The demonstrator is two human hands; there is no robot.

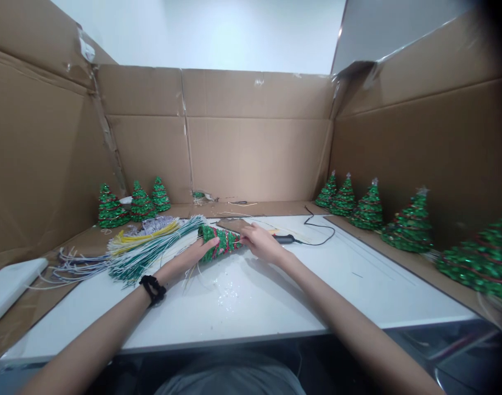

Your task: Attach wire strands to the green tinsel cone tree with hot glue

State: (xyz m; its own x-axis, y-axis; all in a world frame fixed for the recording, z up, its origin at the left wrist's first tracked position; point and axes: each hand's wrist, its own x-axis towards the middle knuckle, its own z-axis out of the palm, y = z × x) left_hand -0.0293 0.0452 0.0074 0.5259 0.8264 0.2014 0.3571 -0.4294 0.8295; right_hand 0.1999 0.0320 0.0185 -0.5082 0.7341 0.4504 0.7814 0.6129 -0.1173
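1. While the left hand (195,253) cups the little green tree (220,241) lying sideways mid-frame on the desk (275,296), the right hand (262,244) pinches its narrow end.
2. Just left: green wire bundle (152,252); just right: black tool (284,239).

We had a white table (357,296) with brown cardboard (415,264) along its sides. On the white top lay a bundle of green, yellow and white wires (147,248) at the left, a green tree (220,241) on its side in the middle, a black tool (284,239) with its cord (321,233) just right of it, and loose glitter (226,296) nearer us. Small trees (370,211) stood on the cardboard at both sides, and a white box (10,285) lay at the far left.
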